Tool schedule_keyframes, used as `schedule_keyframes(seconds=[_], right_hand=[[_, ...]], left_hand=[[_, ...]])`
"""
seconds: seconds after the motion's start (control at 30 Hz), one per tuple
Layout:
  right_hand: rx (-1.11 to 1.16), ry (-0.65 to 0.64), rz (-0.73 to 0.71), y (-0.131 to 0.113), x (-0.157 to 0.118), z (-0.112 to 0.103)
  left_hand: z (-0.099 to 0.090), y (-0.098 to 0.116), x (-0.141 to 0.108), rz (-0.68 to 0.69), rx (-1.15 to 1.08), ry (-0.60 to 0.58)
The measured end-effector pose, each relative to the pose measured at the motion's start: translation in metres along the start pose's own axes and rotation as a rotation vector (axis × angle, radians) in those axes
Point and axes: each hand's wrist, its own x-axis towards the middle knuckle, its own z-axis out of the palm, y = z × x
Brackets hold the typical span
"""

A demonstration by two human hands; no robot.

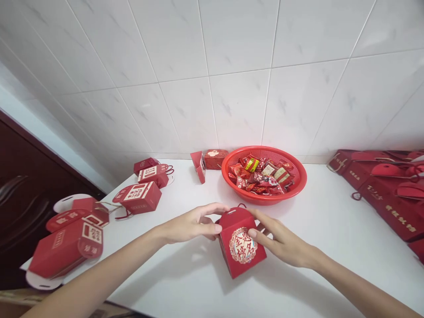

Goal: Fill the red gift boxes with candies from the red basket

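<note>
A red paper gift box [228,265] with a round patterned label of Chinese characters stands tilted at the near middle of the white table. My left hand [195,223] grips its upper left edge, thumb on the front corner and fingers behind. On the other side, my right hand [281,238] holds it, with the thumb against the front by the label and the other fingers at the right side. The box's rounded top flap rises between both hands, and a dark red cord loop shows behind it. The fingertips behind the box are partly hidden.
Beyond the box, a red plastic basket [301,176] holds several wrapped sweets [265,170]. Beside it are a small patterned box [215,161] and a folded red card piece [198,168]. Several red boxes [141,198] lie along the left; more stand in rows [380,194] at right. A tiled wall [238,101] closes the back.
</note>
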Motion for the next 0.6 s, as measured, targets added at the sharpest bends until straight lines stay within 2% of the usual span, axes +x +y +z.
schedule_keyframes(seconds=[0.1, 0.23, 0.37, 0.5, 0.6], right_hand=[[-0.066, 0.115, -0.028, -0.002, -0.014, 0.000], [-0.253, 0.204, -0.082, 0.001, -0.030, 0.003], [-0.341, 0.154, -0.018, 0.001, -0.038, 0.006], [-0.367, 0.063, -0.026, -0.003, -0.036, 0.007], [-0.467, 0.099, -0.034, -0.004, -0.032, 0.010]], left_hand=[[0.011, 0.003, 0.001, 0.118, 0.141, 0.110], [0.022, 0.003, 0.007, 0.143, 0.247, 0.150], [0.032, 0.000, 0.015, 0.129, 0.406, 0.129], [0.040, 0.005, 0.023, 0.177, 0.603, 0.147], [0.041, 0.010, 0.032, 0.160, 0.670, 0.173]])
